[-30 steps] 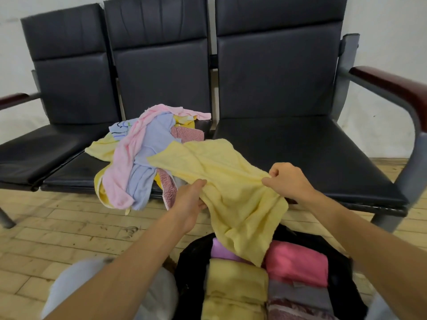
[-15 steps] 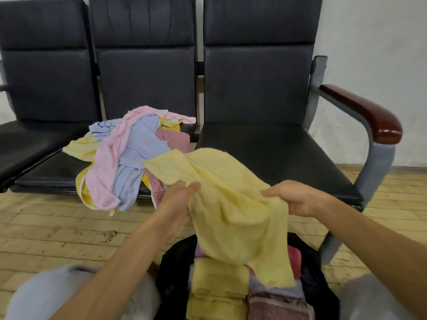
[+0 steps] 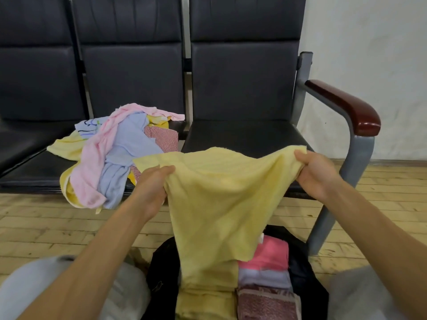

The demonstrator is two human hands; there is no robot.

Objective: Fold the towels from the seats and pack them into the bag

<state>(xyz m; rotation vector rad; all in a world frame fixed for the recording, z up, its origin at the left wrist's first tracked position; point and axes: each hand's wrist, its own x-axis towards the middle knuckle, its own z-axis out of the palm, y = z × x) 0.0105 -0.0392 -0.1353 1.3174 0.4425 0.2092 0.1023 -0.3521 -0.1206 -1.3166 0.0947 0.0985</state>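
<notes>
My left grip (image 3: 153, 188) is curled round the upper edge of the yellow towel (image 3: 221, 199), a little in from its left corner. My right grip (image 3: 316, 174) pinches the upper right corner. The cloth hangs spread between them in the air, in front of the right seat (image 3: 242, 135). Its lower end drops into the open black bag (image 3: 300, 262) below, over the folded towels (image 3: 272, 252) packed there. A loose pile of towels (image 3: 115, 153) lies on the middle seat.
</notes>
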